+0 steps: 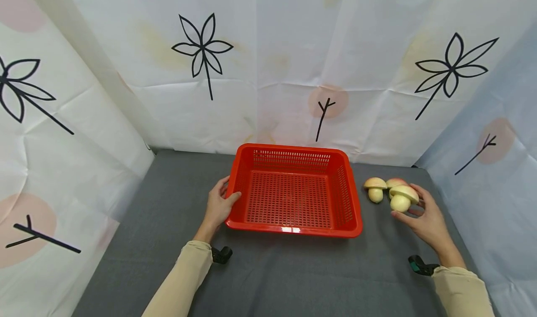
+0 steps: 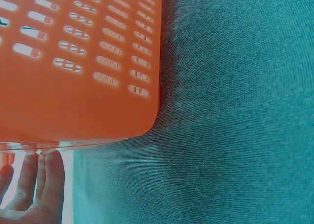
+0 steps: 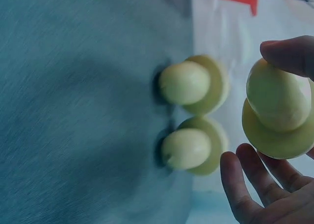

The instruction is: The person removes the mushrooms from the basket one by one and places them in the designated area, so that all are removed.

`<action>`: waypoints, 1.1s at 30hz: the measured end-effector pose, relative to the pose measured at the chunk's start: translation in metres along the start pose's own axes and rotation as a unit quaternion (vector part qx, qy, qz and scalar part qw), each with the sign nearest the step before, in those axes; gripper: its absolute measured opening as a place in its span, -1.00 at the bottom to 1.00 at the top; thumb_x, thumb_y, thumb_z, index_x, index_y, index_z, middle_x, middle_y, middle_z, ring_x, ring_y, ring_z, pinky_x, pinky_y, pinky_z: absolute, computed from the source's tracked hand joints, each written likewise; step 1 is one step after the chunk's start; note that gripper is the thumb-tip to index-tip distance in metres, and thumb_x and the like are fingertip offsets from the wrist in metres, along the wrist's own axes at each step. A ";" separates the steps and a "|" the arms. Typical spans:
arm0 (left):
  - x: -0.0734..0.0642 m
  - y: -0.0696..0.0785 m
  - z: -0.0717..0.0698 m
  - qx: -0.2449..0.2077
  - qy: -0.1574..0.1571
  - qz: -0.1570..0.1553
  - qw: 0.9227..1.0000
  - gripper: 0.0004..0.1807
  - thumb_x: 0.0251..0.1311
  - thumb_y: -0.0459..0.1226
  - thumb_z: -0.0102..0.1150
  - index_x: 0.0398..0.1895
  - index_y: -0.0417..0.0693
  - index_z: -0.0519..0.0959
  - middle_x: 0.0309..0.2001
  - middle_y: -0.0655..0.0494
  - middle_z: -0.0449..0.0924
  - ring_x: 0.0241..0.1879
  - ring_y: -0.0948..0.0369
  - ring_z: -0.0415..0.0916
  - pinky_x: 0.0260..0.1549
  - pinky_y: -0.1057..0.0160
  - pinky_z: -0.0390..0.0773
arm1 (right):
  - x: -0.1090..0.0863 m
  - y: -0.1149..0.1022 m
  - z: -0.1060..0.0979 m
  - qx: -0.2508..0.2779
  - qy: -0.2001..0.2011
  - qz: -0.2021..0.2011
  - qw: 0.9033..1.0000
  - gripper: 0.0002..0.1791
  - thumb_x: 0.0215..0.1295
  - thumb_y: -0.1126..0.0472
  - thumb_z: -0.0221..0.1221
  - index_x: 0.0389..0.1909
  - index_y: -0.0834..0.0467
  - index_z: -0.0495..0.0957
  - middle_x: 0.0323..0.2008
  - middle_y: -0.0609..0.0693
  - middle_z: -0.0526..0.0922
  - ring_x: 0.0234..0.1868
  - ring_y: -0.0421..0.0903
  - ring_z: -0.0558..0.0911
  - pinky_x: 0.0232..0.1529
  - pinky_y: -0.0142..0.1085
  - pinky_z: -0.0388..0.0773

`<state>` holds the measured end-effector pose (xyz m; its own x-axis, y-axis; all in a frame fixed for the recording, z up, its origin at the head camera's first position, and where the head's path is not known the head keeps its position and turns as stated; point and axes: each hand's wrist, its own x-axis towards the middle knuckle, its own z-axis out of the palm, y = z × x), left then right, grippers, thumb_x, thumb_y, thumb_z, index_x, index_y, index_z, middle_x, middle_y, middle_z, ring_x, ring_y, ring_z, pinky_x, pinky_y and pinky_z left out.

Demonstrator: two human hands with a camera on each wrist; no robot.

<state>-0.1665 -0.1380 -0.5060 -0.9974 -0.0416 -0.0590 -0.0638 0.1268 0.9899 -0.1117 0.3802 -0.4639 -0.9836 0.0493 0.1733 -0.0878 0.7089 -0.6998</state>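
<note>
A red plastic basket (image 1: 289, 200) with slotted sides stands on the grey cloth. My left hand (image 1: 219, 204) grips its left rim, thumb over the edge and fingers on the outside; the left wrist view shows those fingers (image 2: 51, 180) against the basket's wall (image 2: 73, 111). In my right hand (image 1: 430, 219) is a toy mushroom (image 1: 401, 199) with a pale stem and yellowish cap, held between thumb and fingers. It looks raised off the cloth in the right wrist view. Two similar mushrooms stand behind it, one to the left (image 1: 375, 189) and one partly hidden (image 1: 395, 182).
The dark grey cloth (image 1: 260, 270) covers the table. White curtains with printed flowers (image 1: 272, 65) close off the back, and more hang at the left (image 1: 54, 177) and right (image 1: 503, 186). The mushrooms stand between the basket and the right curtain.
</note>
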 end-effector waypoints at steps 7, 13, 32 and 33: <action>0.000 0.000 0.000 -0.002 -0.002 0.000 1.000 -0.33 0.35 -0.42 0.22 0.50 -0.11 0.27 0.26 -0.21 0.50 0.12 -0.14 0.59 -0.01 -0.14 0.65 | -0.005 0.024 0.002 -0.011 0.020 0.048 0.999 0.02 0.19 0.30 0.44 0.53 0.41 0.01 0.24 0.47 0.26 -0.10 -0.32 0.43 -0.35 -0.72 0.40; 0.001 0.000 0.000 -0.001 -0.002 0.000 1.000 -0.32 0.34 -0.42 0.23 0.50 -0.10 0.27 0.26 -0.22 0.50 0.12 -0.14 0.59 -0.01 -0.15 0.64 | -0.007 0.038 0.003 -0.014 0.027 0.093 0.995 0.02 0.22 0.32 0.40 0.53 0.44 -0.04 0.26 0.55 0.19 -0.01 0.42 0.46 -0.44 -0.69 0.35; 0.000 0.002 0.002 -0.001 0.004 -0.007 1.000 -0.33 0.33 -0.43 0.23 0.49 -0.06 0.29 0.25 -0.21 0.51 0.11 -0.14 0.60 -0.03 -0.16 0.65 | -0.005 0.073 0.001 -0.048 0.017 0.152 0.987 0.02 0.24 0.29 0.34 0.53 0.46 -0.12 0.32 0.62 0.14 0.23 0.54 0.24 0.11 0.36 0.22; 0.000 0.001 0.002 -0.001 0.003 -0.007 1.000 -0.33 0.34 -0.43 0.23 0.50 -0.06 0.29 0.25 -0.21 0.51 0.11 -0.14 0.60 -0.03 -0.16 0.65 | -0.004 0.074 0.002 -0.049 0.018 0.151 0.987 0.02 0.23 0.29 0.33 0.53 0.46 -0.12 0.32 0.62 0.14 0.23 0.54 0.24 0.12 0.36 0.22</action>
<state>-0.1668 -0.1360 -0.5047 -0.9962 -0.0501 -0.0714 -0.0771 0.1246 0.9892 -0.1150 0.4313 -0.5172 -0.9563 0.2924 -0.0081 0.2263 0.7220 -0.6539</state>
